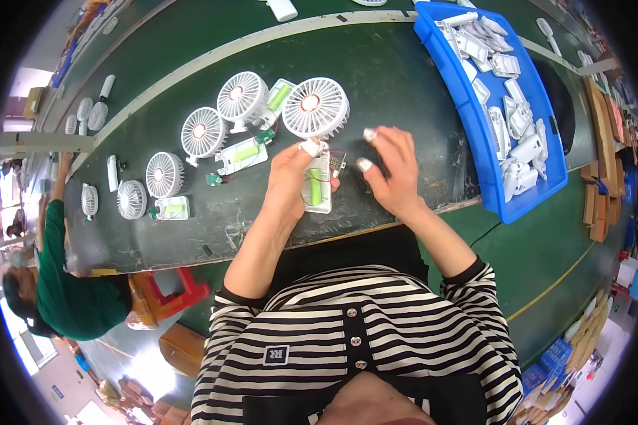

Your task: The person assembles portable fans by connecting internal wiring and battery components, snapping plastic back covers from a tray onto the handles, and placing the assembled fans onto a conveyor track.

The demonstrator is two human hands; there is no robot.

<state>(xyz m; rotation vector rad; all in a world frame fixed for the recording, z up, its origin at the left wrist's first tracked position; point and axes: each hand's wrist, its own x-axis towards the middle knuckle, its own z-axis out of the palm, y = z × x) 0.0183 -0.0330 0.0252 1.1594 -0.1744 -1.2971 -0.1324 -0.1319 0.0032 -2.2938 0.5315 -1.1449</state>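
Note:
My left hand (288, 178) is closed on a white handheld fan (325, 106) at its neck, with the round grille pointing away from me. Below the neck the opened handle shell (325, 202) shows a green cylindrical battery (315, 185). A small circuit board (337, 164) on thin wires sticks out at the shell's right side. To the right of it, my right hand (395, 168) is raised with thumb and forefinger apart and nothing between them. White coverings wrap several of my fingertips.
More white fans (242, 98) with open handles, batteries and green boards (265, 137) lie to the left on the dark table (397, 78). At the right stands a blue bin (475, 134) of white plastic shells (521, 117). A person in a green top (78, 297) sits at far left.

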